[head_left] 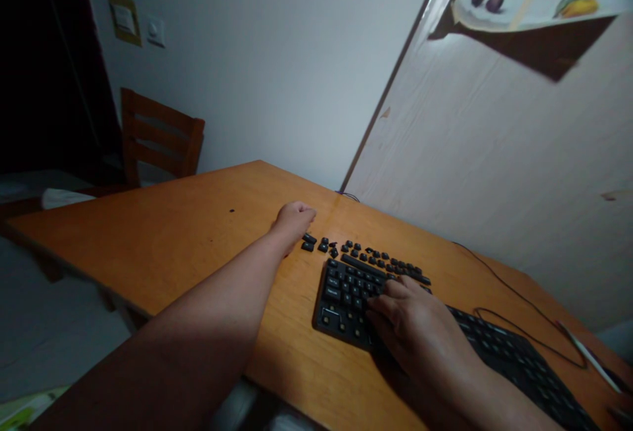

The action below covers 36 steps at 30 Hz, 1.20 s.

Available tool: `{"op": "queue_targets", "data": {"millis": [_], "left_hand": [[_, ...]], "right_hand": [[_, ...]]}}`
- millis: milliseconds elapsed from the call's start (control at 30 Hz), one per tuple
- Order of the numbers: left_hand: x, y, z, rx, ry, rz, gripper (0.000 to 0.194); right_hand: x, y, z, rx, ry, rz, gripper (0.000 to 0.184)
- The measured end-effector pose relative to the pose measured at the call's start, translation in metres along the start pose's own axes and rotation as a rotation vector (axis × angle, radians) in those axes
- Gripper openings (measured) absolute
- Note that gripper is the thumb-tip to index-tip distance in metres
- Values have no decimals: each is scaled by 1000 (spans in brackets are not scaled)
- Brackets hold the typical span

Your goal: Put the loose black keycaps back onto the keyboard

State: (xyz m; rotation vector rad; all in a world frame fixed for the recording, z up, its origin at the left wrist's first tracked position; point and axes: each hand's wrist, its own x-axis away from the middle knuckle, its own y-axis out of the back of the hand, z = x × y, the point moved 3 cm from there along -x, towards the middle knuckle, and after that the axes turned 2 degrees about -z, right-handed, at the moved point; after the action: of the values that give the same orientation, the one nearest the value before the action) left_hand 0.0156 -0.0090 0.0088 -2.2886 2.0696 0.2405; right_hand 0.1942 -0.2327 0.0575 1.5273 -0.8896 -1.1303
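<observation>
Right hand (413, 322) flat, fingers spread, on black keyboard (346, 299); left hand (293, 218) fisted beside loose keycaps (363, 256).

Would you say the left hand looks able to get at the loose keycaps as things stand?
Probably yes: the left hand rests on the table right beside the loose keycaps, with nothing between them.

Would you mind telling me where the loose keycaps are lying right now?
In the head view, the loose keycaps lie in a row on the table, just beyond the keyboard, starting beside the left hand.
</observation>
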Motion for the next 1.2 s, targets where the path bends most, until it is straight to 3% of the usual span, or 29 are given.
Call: {"op": "queue_targets", "data": {"millis": [133, 300, 433, 567, 767, 933, 1200], "left_hand": [[2, 1, -2, 7, -3, -11, 16], [2, 1, -2, 7, 8, -24, 15], [2, 1, -2, 4, 9, -23, 16], [2, 1, -2, -4, 4, -20, 16], [1, 1, -2, -5, 12, -25, 17], [1, 1, -3, 2, 13, -22, 17], [2, 2, -3, -3, 8, -22, 16]], "right_hand": [[4, -5, 5, 79, 3, -42, 25], [9, -6, 20, 282, 107, -77, 16], [13, -10, 28, 392, 183, -85, 27], [16, -7, 26, 324, 143, -107, 29], [20, 9, 11, 90, -28, -135, 29], [21, 7, 11, 18, -5, -64, 27], [19, 6, 9, -1, -31, -69, 27]]}}
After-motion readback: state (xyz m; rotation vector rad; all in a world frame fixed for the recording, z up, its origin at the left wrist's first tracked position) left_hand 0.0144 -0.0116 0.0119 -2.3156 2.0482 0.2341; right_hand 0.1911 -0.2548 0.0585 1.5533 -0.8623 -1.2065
